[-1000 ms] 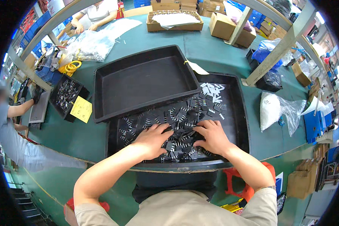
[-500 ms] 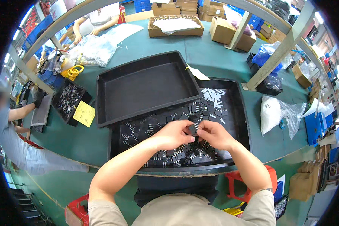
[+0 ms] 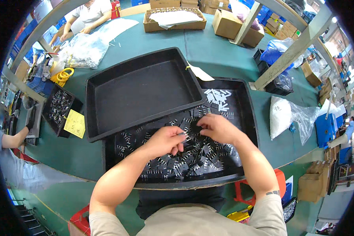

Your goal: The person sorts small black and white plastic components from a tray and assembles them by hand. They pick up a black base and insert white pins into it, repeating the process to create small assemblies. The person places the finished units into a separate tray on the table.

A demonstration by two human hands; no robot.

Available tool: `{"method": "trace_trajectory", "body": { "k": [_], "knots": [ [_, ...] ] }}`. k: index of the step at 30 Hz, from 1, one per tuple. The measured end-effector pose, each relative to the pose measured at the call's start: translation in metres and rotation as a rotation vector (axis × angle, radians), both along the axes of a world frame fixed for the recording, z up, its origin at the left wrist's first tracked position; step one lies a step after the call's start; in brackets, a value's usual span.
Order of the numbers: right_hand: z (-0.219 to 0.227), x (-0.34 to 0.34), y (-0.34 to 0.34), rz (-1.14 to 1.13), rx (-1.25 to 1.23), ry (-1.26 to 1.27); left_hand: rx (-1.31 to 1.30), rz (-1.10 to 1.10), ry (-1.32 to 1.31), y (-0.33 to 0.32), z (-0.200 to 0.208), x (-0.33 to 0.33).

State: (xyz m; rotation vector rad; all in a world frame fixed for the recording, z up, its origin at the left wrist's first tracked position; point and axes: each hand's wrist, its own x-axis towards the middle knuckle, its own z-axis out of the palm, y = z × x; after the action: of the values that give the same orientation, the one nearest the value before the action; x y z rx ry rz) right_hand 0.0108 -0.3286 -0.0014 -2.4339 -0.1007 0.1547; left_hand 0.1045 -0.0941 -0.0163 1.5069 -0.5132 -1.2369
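Note:
The black lower tray (image 3: 252,131) holds many small black parts with metal pins (image 3: 183,167), heaped loosely. My left hand (image 3: 164,142) is above the middle of the heap, thumb and fingers pinched on a small black pinned part (image 3: 181,133), mostly hidden by the fingers. To its right, my right hand (image 3: 219,129) hovers low over the parts, fingers bent and apart from the thumb, with nothing visible between them. White strip-like pieces (image 3: 218,97) lie in the tray's far right corner.
An empty black tray (image 3: 137,88) rests tilted across the lower tray's far left. A bin of small parts (image 3: 59,108) with a yellow label (image 3: 74,123) stands left. A white bag (image 3: 280,118) and a metal post (image 3: 289,49) are right. Co-workers sit left and far left.
My hands, together at one black part half a second ago, are now apart. The left has drawn slightly left; the right now reaches over the heap. The view has shifted slightly.

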Motion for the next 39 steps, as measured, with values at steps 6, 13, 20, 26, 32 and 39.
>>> {"method": "trace_trajectory", "body": {
  "k": [6, 13, 20, 26, 32, 39],
  "knots": [
    [-0.008, 0.002, 0.017, -0.004, -0.225, -0.025, 0.062, 0.02, 0.017, 0.002, -0.002, 0.006],
    [-0.022, 0.008, 0.019, 0.077, -0.156, -0.185, -0.004, 0.056, 0.118, 0.0, -0.009, 0.005],
    [0.006, 0.004, 0.037, -0.384, 0.419, 0.127, 0.006, 0.16, 0.081, -0.001, -0.004, 0.001],
    [-0.011, -0.004, 0.046, -0.404, 0.796, 0.28, -0.057, 0.321, 0.092, -0.004, -0.006, -0.005],
    [-0.008, -0.004, 0.049, -0.409, 0.727, 0.261, -0.186, 0.341, 0.184, -0.002, -0.008, -0.009],
    [-0.008, -0.006, 0.051, -0.436, 0.773, 0.225, -0.268, 0.306, 0.007, -0.002, -0.013, -0.011]
  ]
}}
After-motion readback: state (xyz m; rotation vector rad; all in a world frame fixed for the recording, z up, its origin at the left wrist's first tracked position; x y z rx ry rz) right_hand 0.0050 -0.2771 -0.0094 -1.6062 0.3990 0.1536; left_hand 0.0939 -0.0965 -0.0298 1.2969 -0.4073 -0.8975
